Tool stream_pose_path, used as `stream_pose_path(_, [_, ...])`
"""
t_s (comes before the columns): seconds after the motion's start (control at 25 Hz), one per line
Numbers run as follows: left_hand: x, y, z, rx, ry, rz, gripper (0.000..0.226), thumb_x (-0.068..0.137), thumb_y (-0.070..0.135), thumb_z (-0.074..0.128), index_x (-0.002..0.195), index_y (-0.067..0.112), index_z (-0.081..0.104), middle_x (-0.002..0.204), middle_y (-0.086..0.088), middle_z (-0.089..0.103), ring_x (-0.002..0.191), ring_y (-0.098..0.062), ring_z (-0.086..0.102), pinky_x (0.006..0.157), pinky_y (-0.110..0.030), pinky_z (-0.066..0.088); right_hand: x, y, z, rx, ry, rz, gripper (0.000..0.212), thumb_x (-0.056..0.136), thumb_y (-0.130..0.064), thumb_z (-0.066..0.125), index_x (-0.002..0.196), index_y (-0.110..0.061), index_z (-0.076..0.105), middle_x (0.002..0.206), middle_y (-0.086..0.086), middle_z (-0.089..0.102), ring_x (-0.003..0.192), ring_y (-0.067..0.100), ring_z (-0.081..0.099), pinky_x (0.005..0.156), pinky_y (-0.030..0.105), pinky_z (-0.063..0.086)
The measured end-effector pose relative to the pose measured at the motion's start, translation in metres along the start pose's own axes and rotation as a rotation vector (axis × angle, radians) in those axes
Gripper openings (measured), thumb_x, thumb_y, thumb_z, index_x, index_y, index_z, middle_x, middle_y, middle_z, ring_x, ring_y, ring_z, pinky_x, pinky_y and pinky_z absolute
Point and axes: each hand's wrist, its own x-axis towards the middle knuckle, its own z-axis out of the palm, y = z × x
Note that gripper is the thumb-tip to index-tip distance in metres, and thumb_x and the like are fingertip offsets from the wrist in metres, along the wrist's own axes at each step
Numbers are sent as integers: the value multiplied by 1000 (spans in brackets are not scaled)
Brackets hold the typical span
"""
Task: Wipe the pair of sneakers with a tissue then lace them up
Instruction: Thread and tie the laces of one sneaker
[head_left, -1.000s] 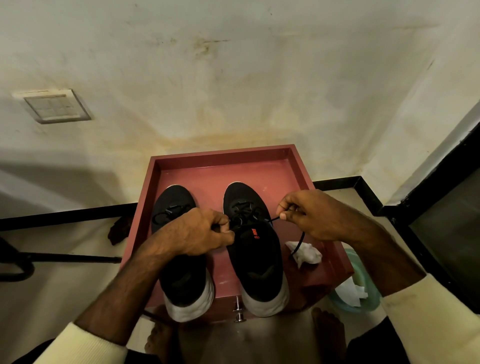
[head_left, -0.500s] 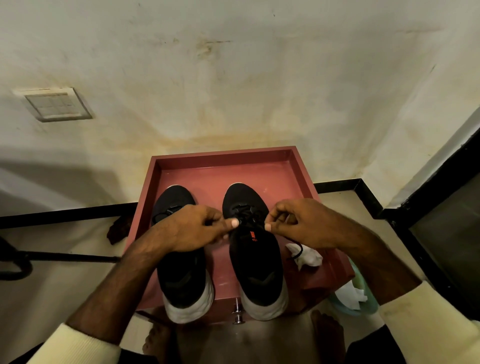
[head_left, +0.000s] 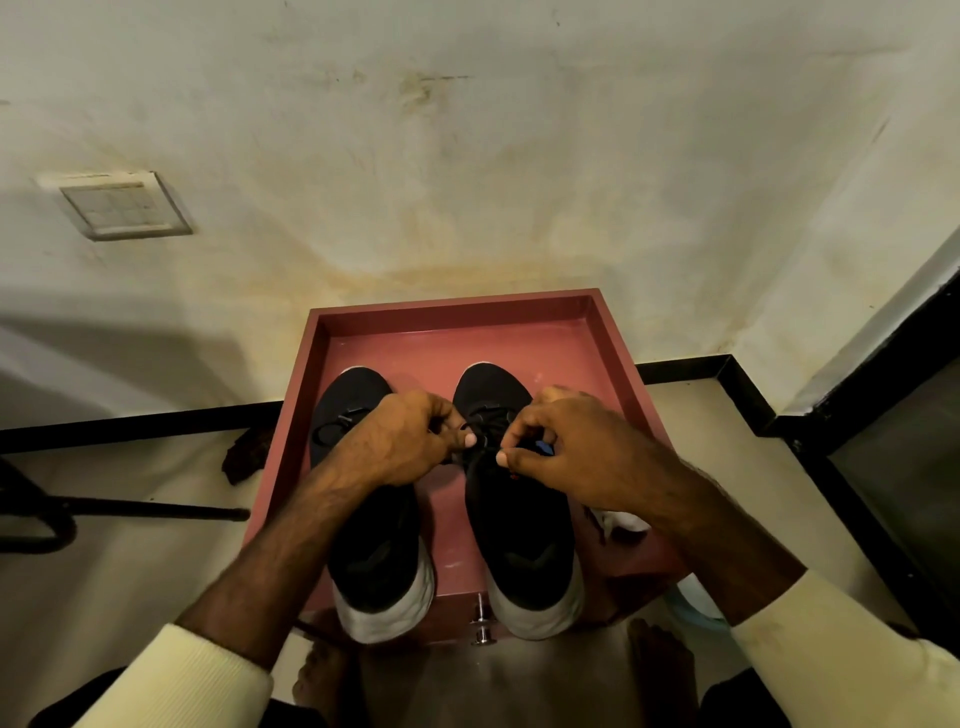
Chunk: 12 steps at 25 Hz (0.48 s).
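Two black sneakers with white heels stand side by side on a red tray-topped stand (head_left: 613, 332), toes toward the wall. The left sneaker (head_left: 371, 545) shows tied black laces near its toe. Over the tongue of the right sneaker (head_left: 522, 540) both hands meet. My left hand (head_left: 402, 441) pinches the black lace (head_left: 485, 423) from the left. My right hand (head_left: 566, 449) pinches the other lace end from the right, fingers curled. A crumpled white tissue (head_left: 626, 519) lies on the tray behind my right wrist, mostly hidden.
A stained wall rises right behind the stand, with a switch plate (head_left: 122, 205) at left. A black bar (head_left: 130, 514) lies on the floor at left, and a dark scrap (head_left: 244, 454) sits beside the stand. My bare feet (head_left: 657, 660) are below the tray's metal knob (head_left: 482, 631).
My right hand has moved left from beside the right sneaker to its tongue, drawing the lace in. Both hands now sit close together over the laces.
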Motion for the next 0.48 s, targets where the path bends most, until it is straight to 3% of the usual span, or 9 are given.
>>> stream_pose_path(0.12, [-1,2,0,17,6,19,8,94,34,74,93,26,75,85,9,76,79,-3,71,72,-13,50,2,0,3,-17,57,9,16,97,-46,65,100,-34,75,104,-9,56,98,7,54,84,29,50])
stream_pose_path(0.24, [-1,4,-3,-81,41,33,8,93,33,75,91,26,75,83,6,78,80,-8,75,77,-18,56,3,-1,4,-12,51,16,10,96,-38,68,103,-33,74,105,-10,57,99,7,55,88,30,52])
stream_pose_path(0.36, [-2,6,-4,-176,28,31,10,95,32,74,93,23,76,82,2,80,83,-13,77,81,-22,58,5,-2,6,74,100,30,14,94,-27,70,108,-30,74,97,-14,61,86,3,60,78,24,53])
stream_pose_path(0.48, [-3,6,-4,-191,16,46,7,96,26,73,99,20,75,86,-2,80,81,-9,76,75,-14,56,9,0,9,90,180,80,16,95,-27,72,109,-31,76,92,-15,62,79,1,60,69,15,44])
